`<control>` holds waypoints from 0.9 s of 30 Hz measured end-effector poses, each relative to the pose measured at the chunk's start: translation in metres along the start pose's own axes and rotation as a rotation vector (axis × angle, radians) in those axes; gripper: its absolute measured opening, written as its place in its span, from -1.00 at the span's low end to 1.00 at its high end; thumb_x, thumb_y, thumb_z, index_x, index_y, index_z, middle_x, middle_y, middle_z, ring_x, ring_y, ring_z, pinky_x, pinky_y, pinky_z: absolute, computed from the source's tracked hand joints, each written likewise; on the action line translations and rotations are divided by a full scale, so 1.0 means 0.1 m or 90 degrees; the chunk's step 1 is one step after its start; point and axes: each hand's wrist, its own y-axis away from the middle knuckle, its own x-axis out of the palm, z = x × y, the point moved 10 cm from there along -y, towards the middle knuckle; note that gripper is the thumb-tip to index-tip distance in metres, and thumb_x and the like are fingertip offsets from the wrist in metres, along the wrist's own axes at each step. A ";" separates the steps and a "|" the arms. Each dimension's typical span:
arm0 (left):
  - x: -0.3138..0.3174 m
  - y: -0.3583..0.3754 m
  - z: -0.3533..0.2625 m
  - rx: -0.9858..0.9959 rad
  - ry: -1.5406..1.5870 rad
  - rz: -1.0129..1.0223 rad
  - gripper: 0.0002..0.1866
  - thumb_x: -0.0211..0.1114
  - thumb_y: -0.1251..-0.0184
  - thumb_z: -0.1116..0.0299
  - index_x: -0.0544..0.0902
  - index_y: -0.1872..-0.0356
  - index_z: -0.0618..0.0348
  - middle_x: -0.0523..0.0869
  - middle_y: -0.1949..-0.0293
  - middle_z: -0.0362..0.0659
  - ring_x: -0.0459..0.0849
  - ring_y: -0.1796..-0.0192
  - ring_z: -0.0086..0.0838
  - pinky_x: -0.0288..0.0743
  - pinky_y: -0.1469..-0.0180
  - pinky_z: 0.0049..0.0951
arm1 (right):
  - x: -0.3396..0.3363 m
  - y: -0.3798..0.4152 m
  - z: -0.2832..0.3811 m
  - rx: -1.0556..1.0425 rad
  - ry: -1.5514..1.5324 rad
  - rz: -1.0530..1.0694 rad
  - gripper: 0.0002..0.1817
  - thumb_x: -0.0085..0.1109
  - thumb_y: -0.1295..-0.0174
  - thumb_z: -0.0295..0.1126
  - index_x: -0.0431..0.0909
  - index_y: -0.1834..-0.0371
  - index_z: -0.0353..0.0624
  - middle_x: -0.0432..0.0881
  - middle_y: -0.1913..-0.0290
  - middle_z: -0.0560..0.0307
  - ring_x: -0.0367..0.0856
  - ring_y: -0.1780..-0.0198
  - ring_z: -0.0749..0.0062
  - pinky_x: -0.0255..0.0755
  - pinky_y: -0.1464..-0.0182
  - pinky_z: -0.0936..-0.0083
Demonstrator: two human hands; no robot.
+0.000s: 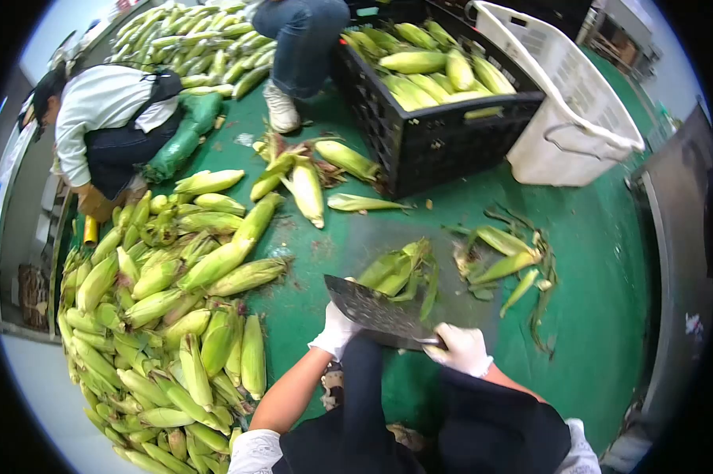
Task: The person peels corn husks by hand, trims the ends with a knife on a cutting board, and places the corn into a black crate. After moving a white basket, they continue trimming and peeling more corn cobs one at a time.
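Observation:
My right hand [461, 348], in a white glove, is closed around the handle of a cleaver [379, 313]. The broad dark blade stretches left across my lap, above the near edge of a grey cutting board [364, 237]. At the blade's left end is my left hand [336, 329], also gloved; the blade covers its fingers, so their grip cannot be made out. Just beyond the blade, green corn husks [400, 268] lie on the board. More loose husks and trimmings [506, 261] are scattered at its right side.
A large heap of unhusked corn [159, 300] spreads along my left. Ahead stand a black crate [459, 146] of corn and a white basket [558, 118]. A crouching person [116, 118] is at the upper left; another person's leg [301, 39] is beside the crate.

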 end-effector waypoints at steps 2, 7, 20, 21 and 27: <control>0.21 0.17 -0.09 -0.054 -0.047 0.051 -0.45 0.44 -0.07 0.28 0.52 -0.12 0.17 0.67 -0.03 -0.10 0.64 -0.06 -0.26 0.48 -0.15 -0.39 | 0.02 0.09 -0.03 0.064 0.015 0.014 -0.70 0.25 -0.16 -0.11 0.40 0.39 -0.06 0.54 0.52 0.09 0.59 0.50 0.15 0.44 0.47 0.26; 0.26 0.26 -0.25 -0.001 -0.253 0.048 -0.46 0.47 0.01 0.12 0.61 -0.06 -0.01 0.69 0.03 -0.07 0.66 -0.03 -0.17 0.54 -0.06 -0.34 | 0.32 0.49 -0.35 0.203 0.066 0.178 -0.60 0.06 -0.28 0.06 0.41 0.25 -0.09 0.61 0.41 0.02 0.64 0.35 0.08 0.48 0.33 0.21; 0.22 0.17 -0.43 -0.109 -0.323 0.104 -0.15 0.53 0.11 -0.08 0.41 -0.20 0.13 0.61 0.08 0.03 0.66 0.02 -0.12 0.56 0.03 -0.19 | -0.12 0.56 -1.03 0.426 -0.017 -0.093 -0.64 0.18 -0.26 -0.03 0.43 0.31 -0.12 0.58 0.56 -0.13 0.61 0.50 -0.09 0.45 0.45 0.13; 0.23 0.14 -0.44 -0.107 -0.324 0.106 -0.15 0.53 0.11 -0.08 0.41 -0.20 0.13 0.61 0.08 0.03 0.66 0.02 -0.12 0.56 0.03 -0.19 | -0.12 0.50 -0.92 0.398 -0.113 -0.121 -0.63 0.18 -0.26 -0.02 0.44 0.29 -0.11 0.59 0.55 -0.15 0.61 0.48 -0.11 0.45 0.44 0.15; 0.53 -0.13 -0.64 0.059 -0.432 0.096 -0.23 0.52 0.11 -0.08 0.45 -0.07 0.19 0.61 0.18 0.02 0.66 0.13 -0.13 0.56 0.13 -0.16 | 0.45 0.74 -1.18 0.614 -0.125 0.003 -0.55 0.19 -0.23 0.06 0.50 0.27 -0.17 0.61 0.47 -0.17 0.63 0.33 -0.14 0.46 0.24 0.13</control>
